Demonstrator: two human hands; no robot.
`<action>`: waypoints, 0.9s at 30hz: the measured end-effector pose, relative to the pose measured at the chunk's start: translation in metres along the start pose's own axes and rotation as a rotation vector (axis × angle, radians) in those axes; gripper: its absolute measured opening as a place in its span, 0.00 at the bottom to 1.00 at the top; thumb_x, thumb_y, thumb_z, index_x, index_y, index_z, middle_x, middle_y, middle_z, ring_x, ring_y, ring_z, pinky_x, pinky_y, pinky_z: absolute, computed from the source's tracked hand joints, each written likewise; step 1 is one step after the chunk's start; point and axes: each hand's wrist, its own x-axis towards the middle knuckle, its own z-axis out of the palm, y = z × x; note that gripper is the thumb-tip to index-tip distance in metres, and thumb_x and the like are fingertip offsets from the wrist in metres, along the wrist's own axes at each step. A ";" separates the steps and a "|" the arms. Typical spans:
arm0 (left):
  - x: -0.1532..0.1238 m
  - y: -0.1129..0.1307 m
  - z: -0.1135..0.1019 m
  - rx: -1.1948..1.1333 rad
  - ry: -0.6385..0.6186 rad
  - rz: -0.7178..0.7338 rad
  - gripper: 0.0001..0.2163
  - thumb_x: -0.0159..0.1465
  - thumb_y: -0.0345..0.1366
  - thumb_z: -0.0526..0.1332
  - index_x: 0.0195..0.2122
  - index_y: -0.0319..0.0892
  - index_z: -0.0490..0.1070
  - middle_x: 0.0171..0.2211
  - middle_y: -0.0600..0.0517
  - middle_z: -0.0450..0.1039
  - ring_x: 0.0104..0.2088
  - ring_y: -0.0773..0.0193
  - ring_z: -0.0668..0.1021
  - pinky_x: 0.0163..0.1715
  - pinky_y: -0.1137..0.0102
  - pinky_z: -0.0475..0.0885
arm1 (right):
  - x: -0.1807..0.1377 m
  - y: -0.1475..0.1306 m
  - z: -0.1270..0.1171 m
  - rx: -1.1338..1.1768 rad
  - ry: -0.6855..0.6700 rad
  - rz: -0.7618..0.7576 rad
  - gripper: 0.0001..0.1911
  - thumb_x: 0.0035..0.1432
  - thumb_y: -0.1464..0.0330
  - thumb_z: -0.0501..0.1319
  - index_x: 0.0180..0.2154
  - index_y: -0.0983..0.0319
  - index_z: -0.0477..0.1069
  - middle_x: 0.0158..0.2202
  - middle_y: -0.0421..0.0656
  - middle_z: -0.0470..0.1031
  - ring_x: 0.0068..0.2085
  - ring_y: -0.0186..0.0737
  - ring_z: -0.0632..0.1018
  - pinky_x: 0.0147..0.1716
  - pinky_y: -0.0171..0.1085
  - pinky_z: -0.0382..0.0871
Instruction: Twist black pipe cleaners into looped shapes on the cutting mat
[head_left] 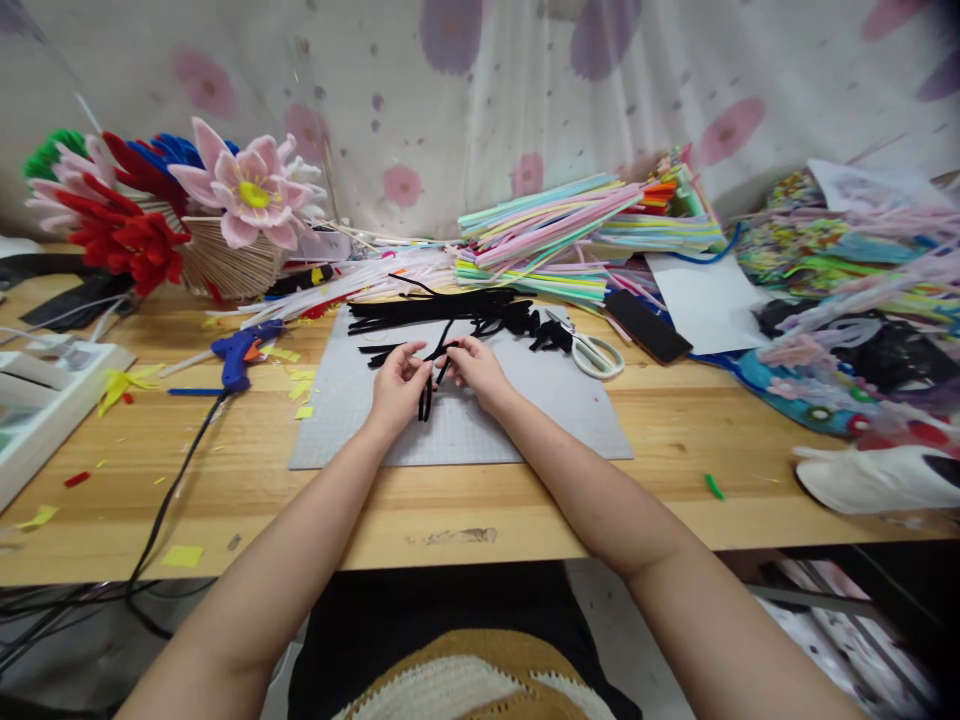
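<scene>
Both my hands meet over a grey cutting mat (525, 420) on the wooden table. My left hand (397, 382) and my right hand (474, 368) pinch the same black pipe cleaner (429, 388), which is bent and hangs down between them. Just behind my fingers lies a pile of black pipe cleaners (442, 312) across the mat's far edge. White-handled scissors (592, 352) rest on the mat to the right of my right hand.
A blue glue gun (238, 356) with its black cord lies left of the mat. Pipe-cleaner flowers (187, 200) stand at the back left. Pastel pipe-cleaner bundles (570, 235) are stacked behind. Craft clutter fills the right side. A white tray (45, 400) sits at the left edge.
</scene>
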 end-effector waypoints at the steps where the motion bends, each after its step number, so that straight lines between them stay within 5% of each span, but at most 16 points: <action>1: 0.000 -0.001 0.000 -0.007 -0.025 0.008 0.19 0.53 0.35 0.62 0.46 0.41 0.64 0.22 0.57 0.69 0.20 0.68 0.73 0.21 0.73 0.67 | -0.001 -0.002 0.000 -0.003 -0.045 0.007 0.05 0.53 0.73 0.52 0.33 0.62 0.64 0.23 0.35 0.70 0.18 0.25 0.67 0.14 0.25 0.56; 11: -0.009 0.006 -0.004 0.500 0.011 0.208 0.22 0.57 0.34 0.60 0.54 0.46 0.64 0.32 0.54 0.76 0.29 0.69 0.74 0.30 0.73 0.67 | -0.003 -0.007 -0.014 -0.058 -0.282 0.011 0.09 0.56 0.68 0.55 0.37 0.64 0.71 0.22 0.35 0.65 0.17 0.23 0.62 0.16 0.25 0.56; 16: -0.006 0.003 -0.003 0.347 0.024 0.161 0.24 0.55 0.33 0.61 0.54 0.45 0.62 0.33 0.52 0.75 0.32 0.67 0.75 0.29 0.74 0.65 | -0.004 -0.004 -0.014 -0.064 -0.276 -0.109 0.15 0.58 0.60 0.54 0.40 0.60 0.73 0.26 0.37 0.66 0.22 0.25 0.65 0.21 0.27 0.59; 21: -0.004 0.006 -0.004 0.317 0.161 0.093 0.27 0.49 0.33 0.67 0.51 0.44 0.64 0.27 0.55 0.74 0.29 0.67 0.73 0.32 0.72 0.65 | -0.008 -0.004 -0.007 -0.144 -0.253 -0.252 0.12 0.58 0.64 0.54 0.35 0.61 0.74 0.38 0.40 0.72 0.44 0.31 0.71 0.44 0.31 0.63; 27: 0.000 0.005 -0.004 0.193 0.185 0.119 0.27 0.48 0.35 0.67 0.50 0.44 0.64 0.27 0.56 0.69 0.31 0.68 0.72 0.35 0.72 0.66 | -0.010 -0.004 -0.004 0.003 -0.324 -0.120 0.14 0.59 0.59 0.53 0.36 0.61 0.70 0.33 0.39 0.72 0.35 0.31 0.73 0.37 0.33 0.67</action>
